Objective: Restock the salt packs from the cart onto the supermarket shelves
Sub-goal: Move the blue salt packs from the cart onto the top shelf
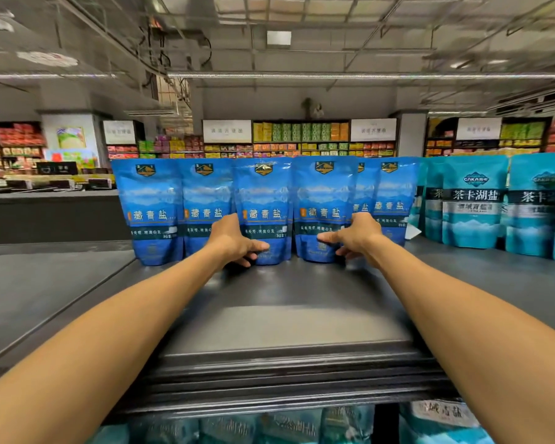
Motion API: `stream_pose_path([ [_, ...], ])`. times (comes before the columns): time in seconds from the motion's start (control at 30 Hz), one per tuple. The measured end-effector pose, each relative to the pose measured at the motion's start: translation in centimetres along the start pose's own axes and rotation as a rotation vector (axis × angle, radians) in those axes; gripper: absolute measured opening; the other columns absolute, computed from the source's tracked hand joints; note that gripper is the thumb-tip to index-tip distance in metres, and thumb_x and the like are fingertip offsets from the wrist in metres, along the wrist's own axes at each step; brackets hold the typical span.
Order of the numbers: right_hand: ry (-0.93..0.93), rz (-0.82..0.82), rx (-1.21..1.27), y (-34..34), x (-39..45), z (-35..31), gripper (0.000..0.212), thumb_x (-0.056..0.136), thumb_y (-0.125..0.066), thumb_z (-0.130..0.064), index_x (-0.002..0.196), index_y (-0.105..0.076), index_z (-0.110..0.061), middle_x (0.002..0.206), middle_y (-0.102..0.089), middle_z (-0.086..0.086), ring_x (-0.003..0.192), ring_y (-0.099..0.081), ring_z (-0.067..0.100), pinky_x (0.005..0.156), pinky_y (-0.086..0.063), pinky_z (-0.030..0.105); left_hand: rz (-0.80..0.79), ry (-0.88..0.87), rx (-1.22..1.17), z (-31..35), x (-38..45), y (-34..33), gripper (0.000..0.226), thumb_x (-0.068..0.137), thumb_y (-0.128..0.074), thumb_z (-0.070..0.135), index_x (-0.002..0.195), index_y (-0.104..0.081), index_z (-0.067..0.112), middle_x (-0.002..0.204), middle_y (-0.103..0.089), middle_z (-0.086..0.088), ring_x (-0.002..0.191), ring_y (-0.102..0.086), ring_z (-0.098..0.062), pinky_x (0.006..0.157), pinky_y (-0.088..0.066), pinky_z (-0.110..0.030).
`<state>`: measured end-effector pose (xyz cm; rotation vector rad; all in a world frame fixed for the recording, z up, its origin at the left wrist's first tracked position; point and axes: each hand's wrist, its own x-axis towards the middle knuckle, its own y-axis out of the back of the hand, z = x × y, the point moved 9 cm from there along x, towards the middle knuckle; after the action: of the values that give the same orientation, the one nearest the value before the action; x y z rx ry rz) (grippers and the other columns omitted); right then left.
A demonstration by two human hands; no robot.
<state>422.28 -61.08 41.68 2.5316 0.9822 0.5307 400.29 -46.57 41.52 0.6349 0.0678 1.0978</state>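
Observation:
Several blue salt packs stand upright in a row at the back of the dark top shelf. My left hand grips the lower left side of the middle blue pack, thumb across its front. My right hand grips the lower right side of the neighbouring blue pack, thumb pointing left over its front. Both arms reach straight forward over the shelf. The cart is out of view.
Teal salt packs stand in a row to the right on the same shelf. More teal packs fill the shelf below. A lower grey shelf top lies to the left. Distant aisles of goods run behind.

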Motion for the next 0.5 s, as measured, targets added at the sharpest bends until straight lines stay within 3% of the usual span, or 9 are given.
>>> stream_pose_path([
  [0.1, -0.01, 0.011, 0.013, 0.1, 0.3, 0.3, 0.075, 0.072, -0.088, -0.031, 0.128, -0.051, 0.002, 0.096, -0.071, 0.013, 0.066, -0.068, 0.021, 0.07, -0.062, 0.041, 0.01, -0.001, -0.017, -0.4, 0.1, 0.3, 0.062, 0.068, -0.089, 0.014, 0.11, -0.043, 0.009, 0.068, -0.072, -0.007, 0.054, -0.07, -0.016, 0.044, -0.056, -0.029],
  [0.2, -0.004, 0.037, 0.028, 0.2, 0.5, 0.6, 0.083, 0.073, -0.087, -0.033, 0.136, -0.046, 0.002, 0.102, -0.07, 0.013, 0.064, -0.066, 0.019, 0.064, -0.059, 0.036, 0.016, -0.007, -0.024, -0.8, 0.2, 0.5, 0.053, 0.068, -0.088, 0.014, 0.096, -0.044, 0.01, 0.055, -0.069, 0.0, 0.05, -0.068, -0.013, 0.045, -0.058, -0.032],
  [0.3, 0.022, 0.018, 0.009, -0.3, 0.6, 0.4, 0.061, 0.072, -0.087, -0.034, 0.113, -0.057, -0.001, 0.096, -0.07, 0.011, 0.059, -0.064, 0.017, 0.053, -0.052, 0.029, 0.033, -0.027, -0.017, -0.6, 0.2, 0.4, 0.051, 0.068, -0.088, 0.014, 0.085, -0.04, 0.013, 0.047, -0.064, 0.003, 0.047, -0.066, -0.012, 0.045, -0.058, -0.031],
  [0.37, 0.039, 0.007, 0.012, -0.8, 0.7, 0.1, 0.046, 0.072, -0.088, -0.033, 0.097, -0.06, -0.007, 0.094, -0.071, 0.009, 0.056, -0.063, 0.015, 0.045, -0.047, 0.023, 0.048, -0.035, -0.015, -0.4, 0.1, 0.3, 0.054, 0.068, -0.088, 0.013, 0.09, -0.038, 0.011, 0.052, -0.066, -0.001, 0.048, -0.067, -0.013, 0.043, -0.056, -0.028],
  [0.5, 0.055, 0.016, -0.006, -1.4, 0.5, -0.2, 0.051, 0.072, -0.088, -0.034, 0.107, -0.063, -0.006, 0.099, -0.072, 0.009, 0.056, -0.064, 0.014, 0.046, -0.047, 0.022, 0.061, -0.04, -0.022, -0.2, 0.2, 0.3, 0.054, 0.07, -0.086, 0.013, 0.095, -0.039, 0.01, 0.057, -0.067, -0.004, 0.051, -0.069, -0.016, 0.043, -0.054, -0.025],
])
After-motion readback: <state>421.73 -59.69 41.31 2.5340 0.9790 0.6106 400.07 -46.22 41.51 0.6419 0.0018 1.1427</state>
